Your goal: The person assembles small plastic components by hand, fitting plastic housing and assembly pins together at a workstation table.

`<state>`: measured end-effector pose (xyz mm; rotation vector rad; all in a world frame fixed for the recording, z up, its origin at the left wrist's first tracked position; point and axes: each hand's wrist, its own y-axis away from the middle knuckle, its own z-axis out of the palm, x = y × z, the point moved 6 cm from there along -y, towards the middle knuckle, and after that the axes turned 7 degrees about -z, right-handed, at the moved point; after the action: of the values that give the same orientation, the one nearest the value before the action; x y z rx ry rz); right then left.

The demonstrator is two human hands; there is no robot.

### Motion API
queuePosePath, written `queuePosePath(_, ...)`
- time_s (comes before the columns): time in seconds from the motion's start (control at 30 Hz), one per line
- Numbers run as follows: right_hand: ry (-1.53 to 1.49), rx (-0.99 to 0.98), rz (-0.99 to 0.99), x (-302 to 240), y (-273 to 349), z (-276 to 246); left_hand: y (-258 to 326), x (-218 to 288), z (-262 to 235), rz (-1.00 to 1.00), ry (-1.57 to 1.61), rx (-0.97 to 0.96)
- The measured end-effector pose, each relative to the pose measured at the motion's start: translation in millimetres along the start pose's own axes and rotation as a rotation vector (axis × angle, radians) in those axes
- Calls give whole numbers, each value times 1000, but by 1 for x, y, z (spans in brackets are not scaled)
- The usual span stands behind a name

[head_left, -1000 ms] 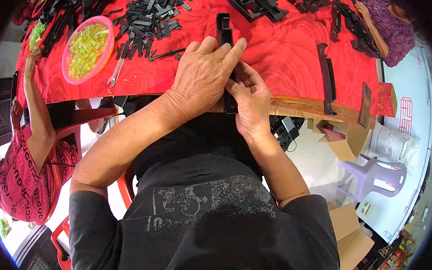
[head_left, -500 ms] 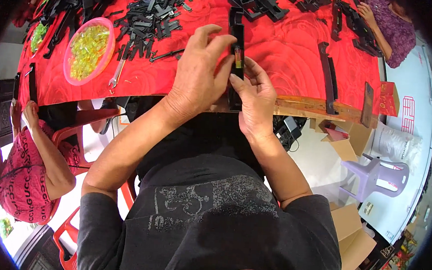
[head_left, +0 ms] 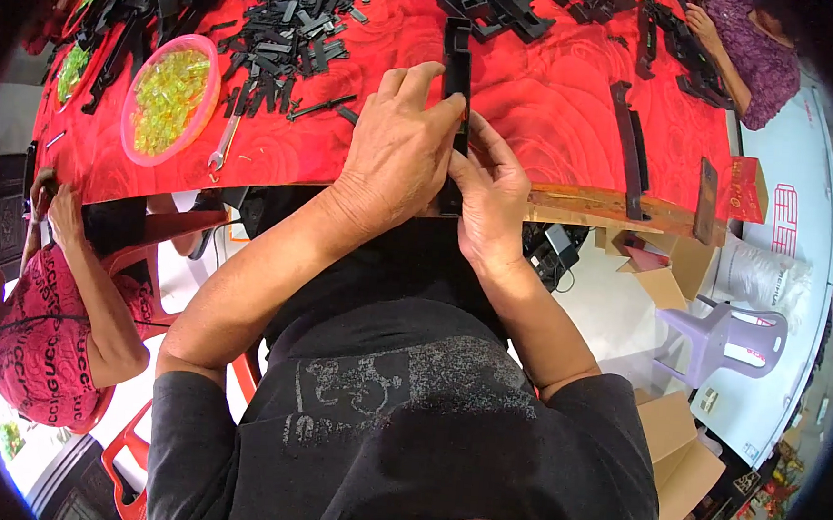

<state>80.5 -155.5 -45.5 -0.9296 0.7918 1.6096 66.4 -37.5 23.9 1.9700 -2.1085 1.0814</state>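
Note:
A long, narrow black plastic housing (head_left: 456, 60) stands lengthwise away from me at the table's near edge. My right hand (head_left: 493, 193) grips its near part from the right, thumb on top and fingers along the side. From the left, my left hand (head_left: 396, 154) is bent over the same housing, its fingertips pressed down at the middle. These fingers cover most of the channel, so whatever lies under them is hidden. Left of my hands, a pink-rimmed bowl (head_left: 215, 86) holds many small clear yellow pieces. Beside it lies a metal wrench (head_left: 223, 141).
Small black plastic pieces (head_left: 301, 38) are heaped beyond my left hand. Larger black parts (head_left: 489, 5) lie at the far side, and two long strips (head_left: 630, 149) at right. A person in pink (head_left: 59, 333) works at left; another in purple (head_left: 758, 57) sits far right. A lilac stool (head_left: 717, 340) is on the floor.
My left hand has shifted slightly right and its fingers have come down over the housing, covering the yellow-green piece seen in its channel before. The left person's hands have drawn together.

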Motion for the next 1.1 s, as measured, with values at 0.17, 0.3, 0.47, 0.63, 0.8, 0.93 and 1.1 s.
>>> queuePosePath(0.17,44,-27,-19,2,0,-1,3,0,2,17,1,-2)
queuePosePath(0.3,8,3,-30,2,0,-3,3,-1,2,-46,124,-36)
queuePosePath(0.47,-3,9,12,0,-1,-1,6,-12,4,-299,360,85)
queuePosePath(0.63,19,4,-49,-2,-1,0,1,-24,30,-579,484,-197)
queuePosePath(0.8,16,-26,-41,-6,1,3,-4,-23,32,-649,517,-200)
queuePosePath(0.93,-29,-20,-51,-10,2,5,-6,-20,31,-667,503,-154)
queuePosePath(1.1,-25,11,-15,-5,2,1,-5,-26,31,-653,473,-156)
